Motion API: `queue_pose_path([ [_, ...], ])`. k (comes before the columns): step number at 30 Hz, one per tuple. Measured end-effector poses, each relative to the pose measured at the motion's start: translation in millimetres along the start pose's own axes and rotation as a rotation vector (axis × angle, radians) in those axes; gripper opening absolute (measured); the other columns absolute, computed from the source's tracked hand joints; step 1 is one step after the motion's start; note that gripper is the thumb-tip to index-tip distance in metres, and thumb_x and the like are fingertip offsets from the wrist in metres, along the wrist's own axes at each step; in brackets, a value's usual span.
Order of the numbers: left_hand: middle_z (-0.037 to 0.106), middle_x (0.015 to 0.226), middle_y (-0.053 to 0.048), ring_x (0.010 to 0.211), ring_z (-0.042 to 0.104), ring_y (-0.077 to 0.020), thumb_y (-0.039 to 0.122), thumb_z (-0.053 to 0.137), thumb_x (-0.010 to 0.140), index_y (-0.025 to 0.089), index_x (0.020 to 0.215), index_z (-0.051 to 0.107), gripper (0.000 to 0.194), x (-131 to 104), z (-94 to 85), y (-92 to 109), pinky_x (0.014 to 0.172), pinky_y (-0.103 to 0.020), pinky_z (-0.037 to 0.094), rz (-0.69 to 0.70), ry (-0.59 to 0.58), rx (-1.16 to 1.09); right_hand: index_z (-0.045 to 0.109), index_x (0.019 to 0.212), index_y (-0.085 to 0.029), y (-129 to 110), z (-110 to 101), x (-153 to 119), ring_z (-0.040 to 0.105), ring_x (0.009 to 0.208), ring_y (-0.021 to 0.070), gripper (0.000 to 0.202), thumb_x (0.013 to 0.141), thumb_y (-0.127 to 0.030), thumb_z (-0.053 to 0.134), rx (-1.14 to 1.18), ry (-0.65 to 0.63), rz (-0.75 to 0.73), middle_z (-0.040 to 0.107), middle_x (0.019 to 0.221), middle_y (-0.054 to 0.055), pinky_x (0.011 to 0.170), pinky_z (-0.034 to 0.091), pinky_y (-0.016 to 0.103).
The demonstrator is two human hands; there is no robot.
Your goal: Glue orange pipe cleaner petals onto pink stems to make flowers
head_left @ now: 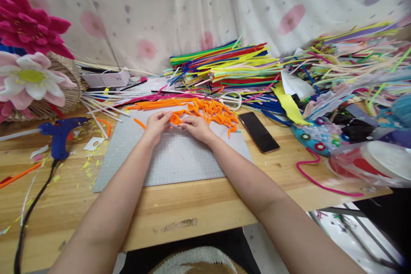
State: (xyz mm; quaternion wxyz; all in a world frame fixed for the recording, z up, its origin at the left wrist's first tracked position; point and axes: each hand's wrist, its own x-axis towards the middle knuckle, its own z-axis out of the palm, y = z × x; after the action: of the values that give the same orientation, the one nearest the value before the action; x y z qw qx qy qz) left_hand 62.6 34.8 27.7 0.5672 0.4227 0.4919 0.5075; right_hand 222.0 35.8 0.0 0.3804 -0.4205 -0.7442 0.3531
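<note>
Between my two hands is a bent orange pipe cleaner [175, 118], held over the grey cutting mat [180, 160]. The fingers of my left hand [156, 126] pinch its left side. My right hand [197, 128] pinches its right side, thumb and forefinger together. Just beyond my right hand lies a heap of shaped orange pipe cleaner pieces [221, 112]. Straight orange pipe cleaners [154, 105] lie in a row along the mat's far edge. The exact shape of the held piece is partly hidden by my fingers.
A blue glue gun [59, 132] with a black cord lies left, near fuzzy flowers [30, 76]. Right of the mat is a phone [258, 132]. White-handled scissors [233, 99] and bundled coloured pipe cleaners [224, 66] lie behind. A plastic-wrapped tub [375, 160] stands far right.
</note>
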Motion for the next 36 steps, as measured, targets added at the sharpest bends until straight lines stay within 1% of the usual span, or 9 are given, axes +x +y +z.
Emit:
queue_pose_path([
  [4,0.06,0.064,-0.003,0.055,0.053,-0.0097,0.046,0.07,0.055,0.012,0.067,0.062,0.037,-3,2.2,-1,0.047,-0.02,0.044,0.009,-0.044,0.107,0.066,0.068,-0.016,1,1,1,0.052,0.066,0.0103,0.02,0.076,-0.03,0.054,0.058,-0.016,-0.003,0.062,0.067,-0.001,0.065,0.038,0.022],
  [9,0.057,0.056,-0.001,0.047,0.049,-0.007,0.041,0.074,0.051,0.01,0.061,0.061,0.035,-2,2.9,-2,0.048,-0.022,0.045,-0.028,0.004,0.049,0.065,0.067,-0.015,0,2,1,0.052,0.067,0.0105,0.023,0.076,-0.034,0.054,0.09,-0.025,-0.006,0.061,0.068,0.0,0.066,0.038,0.022],
  [11,0.057,0.057,-0.001,0.048,0.05,-0.0072,0.042,0.073,0.052,0.01,0.064,0.062,0.037,-2,2.7,-1,0.049,-0.022,0.046,-0.059,-0.021,0.013,0.064,0.066,-0.015,-1,1,1,0.051,0.067,0.0103,0.023,0.075,-0.033,0.054,0.097,-0.02,0.007,0.061,0.068,0.0,0.066,0.038,0.022],
  [14,0.062,0.066,-0.005,0.054,0.056,-0.0103,0.047,0.07,0.055,0.01,0.071,0.063,0.04,-2,2.2,0,0.05,-0.023,0.047,-0.074,-0.108,0.004,0.064,0.067,-0.014,-2,-2,0,0.051,0.065,0.01,0.022,0.075,-0.031,0.054,0.109,-0.039,0.017,0.06,0.066,-0.001,0.066,0.038,0.022],
  [16,0.064,0.071,-0.006,0.057,0.058,-0.0112,0.044,0.072,0.054,0.011,0.074,0.064,0.04,-3,2.1,-1,0.051,-0.022,0.046,-0.053,-0.13,0.036,0.063,0.066,-0.014,-2,-3,0,0.05,0.064,0.0098,0.022,0.076,-0.031,0.053,0.109,-0.077,0.018,0.058,0.064,-0.002,0.065,0.038,0.022],
  [19,0.064,0.068,-0.004,0.053,0.056,-0.0091,0.038,0.076,0.05,0.011,0.073,0.065,0.037,-2,3.3,-5,0.047,-0.019,0.042,-0.037,-0.102,0.062,0.063,0.066,-0.015,-2,-2,-1,0.05,0.064,0.0098,0.021,0.075,-0.032,0.053,0.143,-0.115,0.037,0.058,0.064,-0.002,0.064,0.038,0.022],
  [26,0.061,0.059,-0.002,0.046,0.052,-0.0063,0.033,0.075,0.054,0.012,0.069,0.061,0.029,-6,13.8,-4,0.039,-0.016,0.033,-0.095,-0.068,-0.104,0.062,0.068,-0.014,-6,-3,2,0.05,0.065,0.0096,0.023,0.072,-0.035,0.056,0.265,-0.136,0.062,0.058,0.066,-0.002,0.065,0.039,0.022],
  [31,0.061,0.058,-0.003,0.049,0.054,-0.0089,0.034,0.074,0.055,0.011,0.072,0.061,0.031,-9,14.0,-4,0.042,-0.018,0.035,-0.142,-0.22,-0.038,0.064,0.077,-0.013,-5,-3,1,0.054,0.069,0.0108,0.021,0.073,-0.033,0.057,0.338,-0.22,0.106,0.063,0.074,0.001,0.068,0.041,0.024],
  [36,0.062,0.061,-0.002,0.05,0.054,-0.0079,0.031,0.076,0.052,0.012,0.071,0.063,0.03,-5,10.8,-7,0.044,-0.018,0.036,-0.092,-0.185,-0.052,0.065,0.08,-0.015,-2,-3,2,0.056,0.073,0.0106,0.02,0.074,-0.033,0.058,0.39,-0.217,0.127,0.065,0.079,0.001,0.072,0.043,0.024],
])
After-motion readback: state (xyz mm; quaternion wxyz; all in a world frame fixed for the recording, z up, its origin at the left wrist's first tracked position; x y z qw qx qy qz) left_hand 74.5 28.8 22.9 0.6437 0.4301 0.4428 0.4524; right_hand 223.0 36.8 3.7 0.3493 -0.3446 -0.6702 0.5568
